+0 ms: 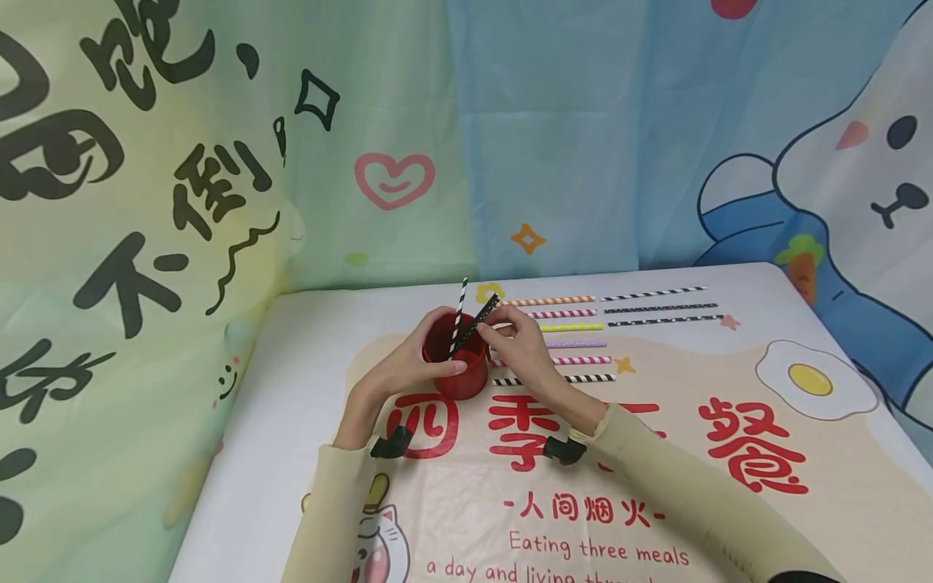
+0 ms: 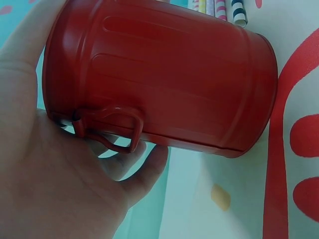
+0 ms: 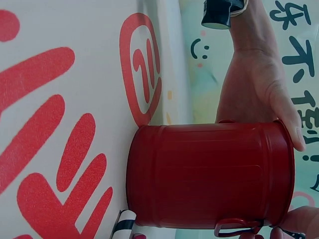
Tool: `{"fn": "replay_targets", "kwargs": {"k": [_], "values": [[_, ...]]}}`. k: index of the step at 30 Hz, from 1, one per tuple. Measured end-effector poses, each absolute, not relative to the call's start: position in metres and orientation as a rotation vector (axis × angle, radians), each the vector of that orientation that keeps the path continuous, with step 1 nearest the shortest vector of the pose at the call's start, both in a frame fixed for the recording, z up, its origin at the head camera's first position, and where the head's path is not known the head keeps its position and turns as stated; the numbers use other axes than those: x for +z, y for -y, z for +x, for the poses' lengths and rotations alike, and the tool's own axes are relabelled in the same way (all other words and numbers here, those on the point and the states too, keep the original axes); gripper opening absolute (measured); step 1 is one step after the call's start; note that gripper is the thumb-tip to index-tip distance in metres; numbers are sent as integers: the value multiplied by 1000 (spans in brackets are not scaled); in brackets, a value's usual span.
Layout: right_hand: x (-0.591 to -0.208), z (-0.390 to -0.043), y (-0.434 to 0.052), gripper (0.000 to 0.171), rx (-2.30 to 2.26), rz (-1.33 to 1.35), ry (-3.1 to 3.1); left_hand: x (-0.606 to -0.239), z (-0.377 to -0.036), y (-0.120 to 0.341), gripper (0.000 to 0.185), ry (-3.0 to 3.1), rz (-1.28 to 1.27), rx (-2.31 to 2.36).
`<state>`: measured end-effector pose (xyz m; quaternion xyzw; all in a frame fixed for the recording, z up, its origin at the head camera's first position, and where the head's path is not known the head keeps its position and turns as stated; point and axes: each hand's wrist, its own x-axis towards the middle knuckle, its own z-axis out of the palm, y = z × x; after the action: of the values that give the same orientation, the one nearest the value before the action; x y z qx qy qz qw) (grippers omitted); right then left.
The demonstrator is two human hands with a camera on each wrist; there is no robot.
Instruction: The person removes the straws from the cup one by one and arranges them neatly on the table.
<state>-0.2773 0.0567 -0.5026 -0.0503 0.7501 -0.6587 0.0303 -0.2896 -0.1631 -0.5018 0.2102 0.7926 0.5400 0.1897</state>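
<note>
Bare left hand (image 1: 408, 368) and right hand (image 1: 519, 350). Long pale beige sleeves (image 1: 331, 502) to wrists. Small black device (image 1: 390, 443) strapped at each cuff.

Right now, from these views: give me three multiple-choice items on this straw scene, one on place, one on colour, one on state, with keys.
1. Where does the red can stand?
A. on the tablecloth
B. on the floor
C. on a shelf

2. What colour is the straw already upright in the can?
A. plain yellow
B. black and white striped
C. plain blue

3. What is the left hand doing?
A. lying flat on the cloth
B. gripping the can
C. holding a fork

Key: 1 A, the can's base sits on the printed cloth; 2 B, the upright straw shows stripes; 3 B, fingers wrap the can.
</note>
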Motion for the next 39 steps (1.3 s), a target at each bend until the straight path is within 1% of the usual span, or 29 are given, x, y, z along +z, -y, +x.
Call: {"fn": "replay_targets", "kwargs": {"k": [5,16,24,31,39], "values": [[-502,-278,-55,26,-2051,-177,-2304,-501,-290,164,83,-2235,592,1520],[-505,-280,-55,30,-2057,-207,-2319,-503,-290,164,83,-2227,588,1524],[-504,-279,-54,23,-2070,-195,-2334,-502,-290,163,82,-2233,593,1523],[-495,-278,-60,24,-2050,-163,-2377,-502,-290,163,83,-2233,606,1525],[-476,-277,-71,19,-2116,-197,-2381,-503,-290,164,83,-2223,598,1536]]}}
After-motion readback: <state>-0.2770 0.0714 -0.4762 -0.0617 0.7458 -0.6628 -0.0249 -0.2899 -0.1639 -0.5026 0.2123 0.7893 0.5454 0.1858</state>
